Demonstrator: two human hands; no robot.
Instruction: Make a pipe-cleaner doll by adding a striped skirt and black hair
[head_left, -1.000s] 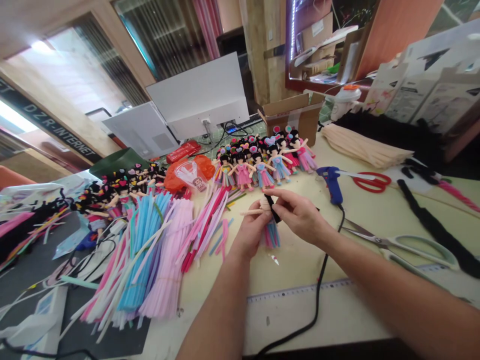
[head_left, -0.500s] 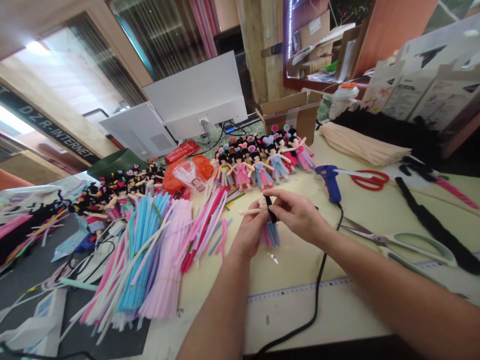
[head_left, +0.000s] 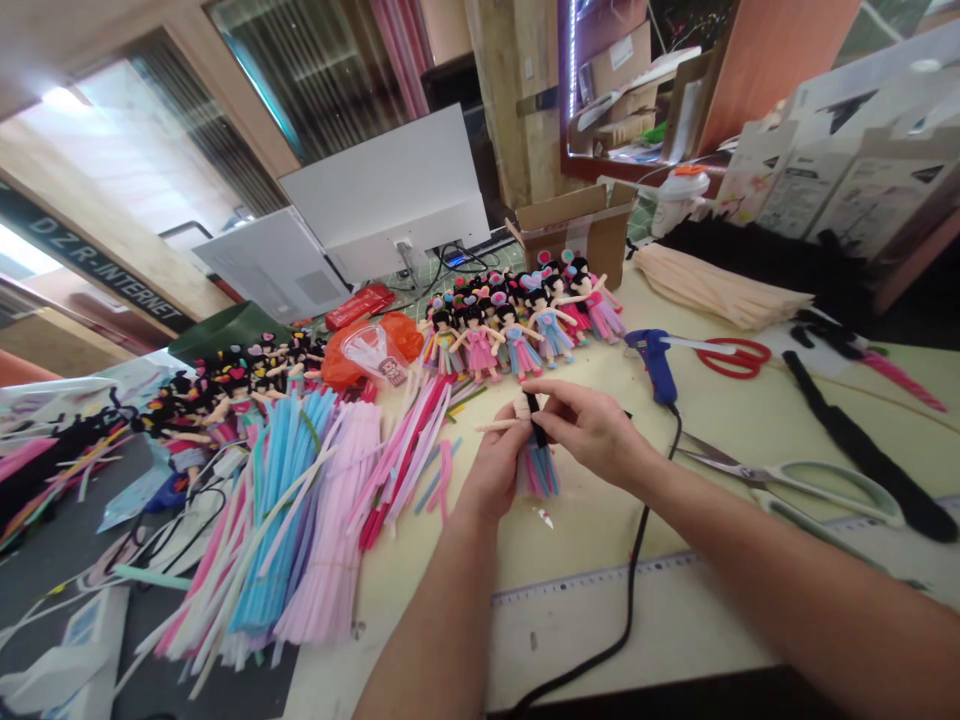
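Note:
In my left hand I hold a small pipe-cleaner doll with a beige head and arm and a pink-and-blue striped skirt. My right hand pinches a short black fuzzy strip against the doll's head. Fingers cover much of the doll's body. Standing just behind my hands, several finished dolls have black hair and pink, blue or striped dresses. A blue glue gun lies to the right of my right hand.
Bundles of blue and lilac pipe cleaners lie at left. Red-handled scissors, large pale-handled scissors and a long black strip lie at right. The glue gun's black cable crosses the table. A cardboard box stands behind.
The camera view has shifted slightly. Both hands stay on the doll, and the black strip now lies a little flatter down its head.

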